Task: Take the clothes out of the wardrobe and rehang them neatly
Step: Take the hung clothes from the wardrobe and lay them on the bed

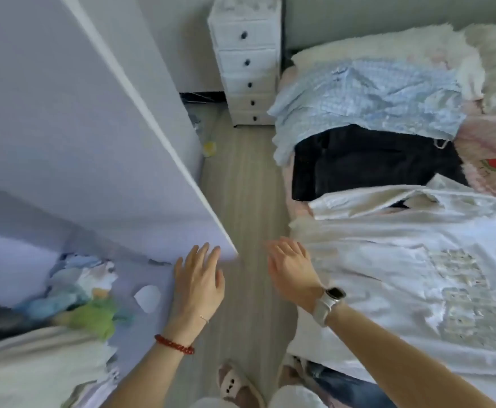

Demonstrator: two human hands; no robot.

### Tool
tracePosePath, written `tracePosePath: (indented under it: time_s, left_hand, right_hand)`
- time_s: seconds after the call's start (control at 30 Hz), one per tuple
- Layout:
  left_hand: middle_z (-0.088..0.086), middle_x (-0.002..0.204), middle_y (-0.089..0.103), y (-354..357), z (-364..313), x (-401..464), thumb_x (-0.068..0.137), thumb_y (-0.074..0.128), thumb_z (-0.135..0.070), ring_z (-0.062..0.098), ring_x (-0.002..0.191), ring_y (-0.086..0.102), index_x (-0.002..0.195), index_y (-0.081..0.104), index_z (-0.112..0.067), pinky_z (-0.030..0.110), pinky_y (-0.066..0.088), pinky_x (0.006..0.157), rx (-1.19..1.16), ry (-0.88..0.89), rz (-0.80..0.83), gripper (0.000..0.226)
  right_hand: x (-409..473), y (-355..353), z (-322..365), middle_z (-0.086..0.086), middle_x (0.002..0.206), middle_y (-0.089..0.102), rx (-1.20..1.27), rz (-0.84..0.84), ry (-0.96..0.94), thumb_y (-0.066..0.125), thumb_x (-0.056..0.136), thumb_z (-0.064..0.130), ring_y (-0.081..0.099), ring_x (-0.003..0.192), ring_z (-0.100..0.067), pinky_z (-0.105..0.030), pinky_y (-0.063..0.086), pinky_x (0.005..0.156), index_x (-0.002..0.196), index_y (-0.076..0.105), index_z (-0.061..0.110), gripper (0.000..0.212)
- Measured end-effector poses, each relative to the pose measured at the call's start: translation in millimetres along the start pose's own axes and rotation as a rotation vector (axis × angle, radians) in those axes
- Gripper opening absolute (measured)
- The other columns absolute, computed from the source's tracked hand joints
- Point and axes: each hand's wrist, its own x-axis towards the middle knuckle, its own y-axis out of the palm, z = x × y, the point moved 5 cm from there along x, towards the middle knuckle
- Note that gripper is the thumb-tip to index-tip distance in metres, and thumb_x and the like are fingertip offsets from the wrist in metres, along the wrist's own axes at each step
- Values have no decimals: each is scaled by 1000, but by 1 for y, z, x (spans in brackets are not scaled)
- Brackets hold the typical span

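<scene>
The white wardrobe door (99,148) stands open on the left. My left hand (198,285), with a red bead bracelet on the wrist, hovers with straight fingers near the door's lower corner. My right hand (292,267), a white watch on its wrist, is spread open over the floor beside the bed edge and holds nothing. On the bed lie a white printed shirt (417,260), a black garment (367,160) and a light blue checked garment (367,95). Crumpled green and blue clothes (82,301) sit on the wardrobe's lower shelf.
A narrow white chest of drawers (246,63) stands at the far end of the wood-floor aisle (241,187) between wardrobe and bed. A fluffy white blanket (388,45) lies at the bed's head. My slippers (235,384) show at the bottom.
</scene>
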Motion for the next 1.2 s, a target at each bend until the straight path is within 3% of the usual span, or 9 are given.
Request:
tracePosePath:
  time_s: [0.2,0.33,0.47,0.6,0.73,0.93,1.07,1.13,1.2]
  left_hand:
    - [13,120,62,-101,187,-81,70,73,-10,33,117,55,110,66,-10,58,35,97,142,-369,-246,40]
    - [9,133,53,-159,279,-142,80,64,-19,29,129,42,121,60,-15,56,23,105,226,-573,-328,41]
    - [10,140,46,-212,345,-206,88,54,-19,29,134,33,127,55,-14,54,13,108,249,-761,-498,39]
    - [6,148,34,-251,388,-245,92,46,-25,25,140,20,136,45,-17,52,6,110,284,-866,-526,44]
    - [0,152,23,-281,423,-258,94,36,-31,20,142,11,141,33,-23,50,8,110,354,-937,-534,48]
    - [-7,154,17,-312,465,-237,97,28,-34,13,142,5,143,28,-28,46,4,112,314,-941,-575,46]
    - [-11,155,10,-318,490,-223,97,27,-38,12,143,-2,144,25,-30,45,1,113,265,-940,-531,48]
    - [-12,155,8,-315,497,-218,97,28,-38,14,143,-4,144,24,-30,45,0,114,304,-933,-502,49]
    - [-12,156,5,-311,501,-216,95,24,-37,17,143,-6,145,23,-31,45,0,114,339,-946,-471,50]
  right_hand:
    - [37,54,215,5,145,37,-43,77,-391,34,96,25,19,140,-12,-33,12,114,137,38,23,41]
    - [37,75,333,5,142,40,-69,65,-611,35,96,23,25,137,-13,-32,17,113,136,41,22,40]
    - [25,90,441,1,138,46,-49,102,-836,36,95,21,36,131,-17,-30,26,108,133,44,20,39]
    - [16,97,527,-4,135,51,18,140,-963,36,96,19,43,126,-23,-34,32,104,131,48,16,37]
    - [20,101,601,-10,132,53,142,205,-997,37,96,18,47,121,-28,-37,37,102,130,49,12,36]
    - [48,118,682,-10,127,56,400,383,-914,39,97,14,52,115,-25,-18,35,93,129,48,7,35]
    - [60,138,716,-2,86,61,692,853,-671,40,96,8,57,70,-10,-13,45,63,118,52,9,25]
    - [68,142,726,1,64,52,672,896,-674,42,96,15,48,49,-9,-15,43,49,109,55,10,19]
    - [81,142,735,1,55,43,617,836,-707,44,96,24,38,43,-8,-15,35,41,105,59,7,24]
